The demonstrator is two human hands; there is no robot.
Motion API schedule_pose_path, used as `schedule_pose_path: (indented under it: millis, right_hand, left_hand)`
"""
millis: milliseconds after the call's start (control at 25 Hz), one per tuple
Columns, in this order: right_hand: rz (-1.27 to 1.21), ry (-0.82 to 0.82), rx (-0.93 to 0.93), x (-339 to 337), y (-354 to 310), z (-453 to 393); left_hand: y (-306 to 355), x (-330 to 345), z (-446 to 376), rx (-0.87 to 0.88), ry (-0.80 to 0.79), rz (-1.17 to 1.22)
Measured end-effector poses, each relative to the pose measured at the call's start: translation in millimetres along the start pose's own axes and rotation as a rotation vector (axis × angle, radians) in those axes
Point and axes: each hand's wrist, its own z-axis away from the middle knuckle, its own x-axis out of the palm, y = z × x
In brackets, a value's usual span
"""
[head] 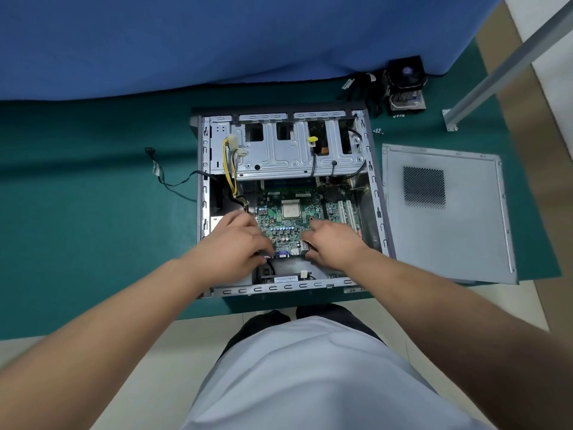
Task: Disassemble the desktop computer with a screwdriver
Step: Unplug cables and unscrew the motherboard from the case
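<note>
The computer case (288, 200) lies open on the green surface (93, 197), its side panel (446, 212) and CPU cooler (404, 85) already set aside; both hands, left hand (245, 240) and right hand (333, 243), grasp the motherboard (291, 218) edges, seemingly freeing it next

Drive cage (279, 156) and case walls (376, 193) hem the motherboard (291, 218).

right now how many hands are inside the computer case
2. The left hand is on the near left part of the green circuit board; the right hand is on its near right part, both inside the computer case.
</note>
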Motion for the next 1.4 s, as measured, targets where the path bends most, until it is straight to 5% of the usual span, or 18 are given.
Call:
schedule_pose_path:
  millis: [680,880,1000,1240,1400]
  right_hand:
    - [-0.298,-0.022,-0.025,-75.7,5.3,27.8]
    - [-0.468,0.03,0.011,-106.3,3.1,40.4]
    - [-0.566,0.031,0.018,-126.6,0.7,48.0]
    - [-0.627,-0.08,-0.032,-164.0,-4.1,66.2]
    - [-0.651,-0.088,-0.059,-208.4,-15.2,82.3]
  left_hand:
    - [6.3,3.7,53.7,-0.13,0.172,0.28]
    - [10.6,-1.3,41.8,-0.617,0.406,1.123]
    - [15.2,-12.4,19.9,-0.835,0.387,1.738]
    - [28.4,-40.1,-9.8,-0.685,0.253,2.256]
    - [28.6,-77.2,-4.0,-0.615,0.135,2.261]
